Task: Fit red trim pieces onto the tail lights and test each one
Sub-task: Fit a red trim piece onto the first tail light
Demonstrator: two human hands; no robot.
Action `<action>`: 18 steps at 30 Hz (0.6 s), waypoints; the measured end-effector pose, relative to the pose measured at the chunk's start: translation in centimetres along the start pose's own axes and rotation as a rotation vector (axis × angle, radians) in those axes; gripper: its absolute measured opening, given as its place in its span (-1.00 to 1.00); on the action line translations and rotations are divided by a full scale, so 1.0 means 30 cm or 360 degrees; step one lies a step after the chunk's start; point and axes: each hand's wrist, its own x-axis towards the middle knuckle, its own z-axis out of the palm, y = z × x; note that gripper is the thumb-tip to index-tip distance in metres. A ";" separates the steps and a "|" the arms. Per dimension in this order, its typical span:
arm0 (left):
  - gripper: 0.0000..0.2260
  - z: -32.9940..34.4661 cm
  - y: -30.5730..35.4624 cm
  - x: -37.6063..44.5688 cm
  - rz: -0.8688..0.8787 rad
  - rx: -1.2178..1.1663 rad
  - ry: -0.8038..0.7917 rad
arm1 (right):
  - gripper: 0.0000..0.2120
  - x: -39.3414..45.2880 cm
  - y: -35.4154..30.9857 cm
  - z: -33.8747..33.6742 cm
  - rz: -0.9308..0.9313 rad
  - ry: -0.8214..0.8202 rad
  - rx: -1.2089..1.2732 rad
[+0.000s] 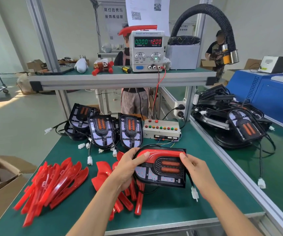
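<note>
Both hands hold one tail light (161, 167) just above the green worktop (214, 193), low and centre in the view. The left hand (128, 169) grasps its nine-o'clock end, thumb pressed flat on the glossy red trim piece (161, 155) that runs along the top edge and curves down round the left of the lamp; the other left fingers are curled beneath, out of sight. The right hand (194, 169) grips the three-o'clock end, thumb tip on the trim's right end and fingers wrapped behind the black housing. The lamp lies on its side — a rounded black shell with a honeycomb-textured oval insert holding two orange bars, and a pale circuit panel below. Its cable hangs off the lower right to a white plug (195, 194), dangling above the mat. At eight o'clock lies a loose heap of red trim pieces (52, 183), smooth and curved, reaching close to the worktop's front-left edge beside an open cardboard box (3, 178); more trims lie under the left wrist. At twelve o'clock stand unfitted tail lights (130, 132) and a button box (161, 129). Bare mat shows at five o'clock, bounded by an aluminium rail (239, 174) — beyond it, more lamps. On the shelf above, a power supply (147, 51) reads 12.00.
</note>
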 end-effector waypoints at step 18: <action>-0.49 -0.011 -0.021 -0.044 0.0012 -0.0150 -0.0100 | -0.74 0.018 -0.015 0.029 0.0104 0.0044 0.0244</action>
